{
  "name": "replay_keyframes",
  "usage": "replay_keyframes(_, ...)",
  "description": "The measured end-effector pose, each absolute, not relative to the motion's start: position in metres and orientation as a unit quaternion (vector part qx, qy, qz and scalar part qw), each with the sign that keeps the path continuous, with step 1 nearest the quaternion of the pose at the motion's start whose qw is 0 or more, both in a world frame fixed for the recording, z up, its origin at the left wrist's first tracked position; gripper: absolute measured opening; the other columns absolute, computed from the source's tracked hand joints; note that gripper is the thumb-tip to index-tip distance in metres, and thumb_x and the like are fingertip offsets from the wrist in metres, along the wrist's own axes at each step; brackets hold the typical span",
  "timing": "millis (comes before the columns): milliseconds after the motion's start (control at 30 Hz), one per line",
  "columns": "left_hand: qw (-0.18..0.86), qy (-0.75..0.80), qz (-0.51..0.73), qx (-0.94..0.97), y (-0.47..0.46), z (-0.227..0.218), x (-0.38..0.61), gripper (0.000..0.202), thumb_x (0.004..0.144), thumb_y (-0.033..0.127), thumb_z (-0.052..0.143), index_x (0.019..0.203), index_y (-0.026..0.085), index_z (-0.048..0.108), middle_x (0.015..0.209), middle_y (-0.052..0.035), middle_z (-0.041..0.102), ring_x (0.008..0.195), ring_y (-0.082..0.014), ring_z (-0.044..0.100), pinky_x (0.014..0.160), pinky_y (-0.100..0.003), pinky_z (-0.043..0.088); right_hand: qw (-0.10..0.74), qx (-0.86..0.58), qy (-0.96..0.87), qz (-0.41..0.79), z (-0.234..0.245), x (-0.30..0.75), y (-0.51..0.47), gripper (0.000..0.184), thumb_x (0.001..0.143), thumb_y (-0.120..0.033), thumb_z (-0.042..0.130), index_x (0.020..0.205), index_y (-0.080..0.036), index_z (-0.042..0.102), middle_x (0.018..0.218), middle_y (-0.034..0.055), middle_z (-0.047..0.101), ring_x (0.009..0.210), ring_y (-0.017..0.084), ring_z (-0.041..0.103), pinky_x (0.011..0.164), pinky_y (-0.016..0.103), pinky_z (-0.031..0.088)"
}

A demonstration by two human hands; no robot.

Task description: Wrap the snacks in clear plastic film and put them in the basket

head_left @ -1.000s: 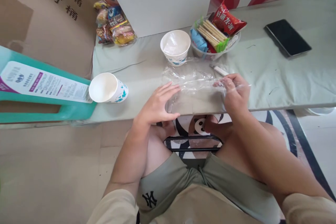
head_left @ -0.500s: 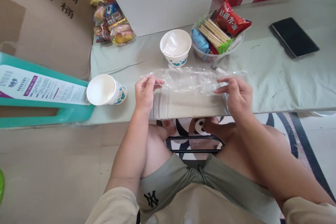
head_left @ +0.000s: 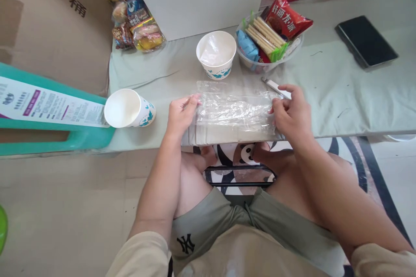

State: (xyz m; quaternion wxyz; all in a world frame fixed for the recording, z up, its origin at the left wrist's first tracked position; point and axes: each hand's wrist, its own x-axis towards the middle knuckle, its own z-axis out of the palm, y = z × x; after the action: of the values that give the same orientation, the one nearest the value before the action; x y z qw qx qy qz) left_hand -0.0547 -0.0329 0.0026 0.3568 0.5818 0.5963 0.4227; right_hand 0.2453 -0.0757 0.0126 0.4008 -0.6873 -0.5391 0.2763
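Note:
A clear plastic bag (head_left: 235, 110) is stretched sideways between my hands, low over the front of the cloth-covered table. My left hand (head_left: 183, 114) pinches its left end between thumb and fingers. At the other end, my right hand (head_left: 290, 110) grips the bag, with the index finger raised off it. Just beyond my right fingers lies a white-handled tool like a utility knife (head_left: 275, 86), partly hidden by the hand. Behind the bag stands a paper cup (head_left: 216, 71) with a blue leaf pattern and crumpled clear plastic inside.
A second paper cup (head_left: 147, 112) tilts beside a green jug (head_left: 87, 134) on the left. A clear bowl of snacks (head_left: 256, 67) stands behind, near a white box (head_left: 208, 0). A black phone-like device (head_left: 367, 41) lies at right, and packaged snacks (head_left: 147, 37) at back left.
The bag has come down nearer the table edge and now hangs flatter and wider. My right hand has shifted its hold, uncovering more of the white-handled tool. The camera view has moved slightly.

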Motion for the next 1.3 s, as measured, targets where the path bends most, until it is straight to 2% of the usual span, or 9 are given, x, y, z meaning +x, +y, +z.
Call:
replay_keyframes(267,0.323,0.638,0.446,0.539,-0.014,0.004,-0.049,0.043,0.093,0.054,0.067,0.069,0.018,0.071,0.061,-0.0003,0.068,0.047,-0.0103,0.058,0.053,-0.024,0.045,0.349,-0.708,-0.601,0.124,-0.006,0.262,-0.076,0.028,0.089,-0.031,0.061,0.116,-0.027,0.064,0.076,0.0002,0.071,0.056,0.02,0.058,0.065,0.038,0.052)
replay_keyframes(367,0.272,0.647,0.428,0.569,-0.004,-0.001,-0.047,0.038,0.091,0.045,0.071,0.065,0.018,0.069,0.063,-0.0004,0.066,0.057,-0.012,0.06,0.059,-0.024,0.047,0.344,-0.715,-0.608,0.018,0.0,0.257,-0.079,0.036,0.087,-0.028,0.062,0.122,-0.025,0.066,0.109,0.0104,0.071,0.074,0.024,0.065,0.073,0.044,0.056)
replay_keyframes(467,0.232,0.642,0.401,0.611,0.003,-0.006,-0.043,0.029,0.084,0.04,0.078,0.065,0.018,0.074,0.103,-0.0084,0.078,0.099,-0.0208,0.071,0.091,-0.031,0.055,0.373,-0.653,-0.658,-0.039,0.012,0.244,-0.079,0.031,0.091,-0.026,0.059,0.12,-0.025,0.067,0.115,0.014,0.068,0.098,0.03,0.068,0.085,0.048,0.057)
replay_keyframes(600,0.328,0.586,0.36,0.648,0.003,-0.004,-0.034,0.042,0.085,0.06,0.073,0.073,0.02,0.081,0.134,-0.0121,0.074,0.131,-0.0312,0.064,0.115,-0.047,0.048,0.319,-0.566,-0.76,0.013,0.016,0.227,-0.071,0.031,0.093,-0.028,0.059,0.124,-0.027,0.063,0.123,0.0112,0.071,0.115,0.033,0.067,0.097,0.051,0.051)
replay_keyframes(700,0.435,0.52,0.35,0.647,0.0,0.003,-0.026,0.059,0.086,0.075,0.064,0.077,0.02,0.083,0.125,-0.0144,0.078,0.123,-0.0308,0.071,0.11,-0.046,0.053,0.281,-0.554,-0.781,0.062,0.01,0.222,-0.063,0.041,0.092,-0.031,0.061,0.132,-0.027,0.059,0.132,0.011,0.07,0.126,0.035,0.062,0.105,0.053,0.046)
replay_keyframes(800,0.46,0.507,0.369,0.629,-0.001,0.007,-0.021,0.06,0.083,0.077,0.066,0.073,0.021,0.082,0.116,-0.0142,0.081,0.116,-0.029,0.074,0.106,-0.043,0.055,0.268,-0.57,-0.772,0.09,0.002,0.222,-0.056,0.048,0.088,-0.031,0.064,0.135,-0.025,0.059,0.115,0.01,0.075,0.125,0.036,0.061,0.112,0.057,0.039)
replay_keyframes(1033,0.409,0.586,0.379,0.588,0.001,0.007,-0.014,0.046,0.081,0.062,0.073,0.072,0.017,0.077,0.07,-0.0046,0.073,0.073,-0.0176,0.068,0.07,-0.029,0.052,0.261,-0.6,-0.754,0.057,-0.002,0.229,-0.052,0.022,0.096,-0.022,0.051,0.098,-0.023,0.073,0.078,0.0052,0.073,0.094,0.027,0.067,0.107,0.052,0.041)
replay_keyframes(1167,0.446,0.586,0.385,0.556,-0.001,0.008,-0.01,0.024,0.07,0.037,0.081,0.074,0.017,0.067,0.068,-0.0005,0.067,0.062,-0.0124,0.061,0.056,-0.023,0.045,0.262,-0.66,-0.704,0.008,0.002,0.233,-0.051,0.03,0.092,-0.021,0.053,0.115,-0.022,0.073,0.104,0.0119,0.074,0.102,0.032,0.066,0.094,0.05,0.047)
replay_keyframes(1300,0.528,0.576,0.351,0.517,-0.007,0.014,-0.01,0.028,0.063,0.017,0.07,0.091,0.02,0.063,0.072,-0.0004,0.069,0.068,-0.0167,0.07,0.047,-0.019,0.041,0.258,-0.636,-0.726,0.03,0.006,0.235,-0.052,0.05,0.088,-0.024,0.057,0.138,-0.021,0.061,0.138,0.0163,0.065,0.124,0.036,0.06,0.103,0.053,0.046)
